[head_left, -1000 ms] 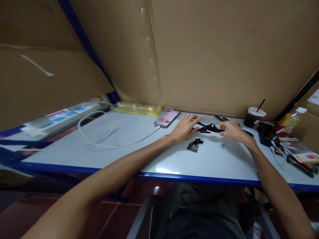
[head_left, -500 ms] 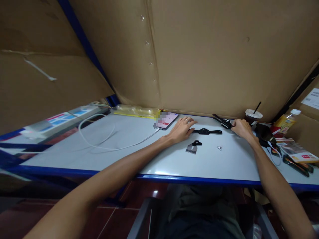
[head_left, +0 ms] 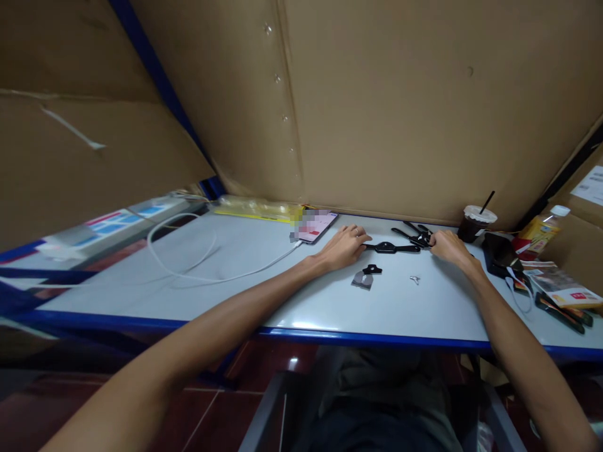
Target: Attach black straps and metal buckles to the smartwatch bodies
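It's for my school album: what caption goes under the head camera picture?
Left hand by a two-handled black tool, right hand at other black tools, phone and drink cup nearby.

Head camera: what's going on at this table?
A person sits at the table with both bare hands over its far part. The left hand is at one end of a flat black tool. The right hand is at a cluster of black tools near the iced drink. A small black part and a small silver piece lie nearer the person.
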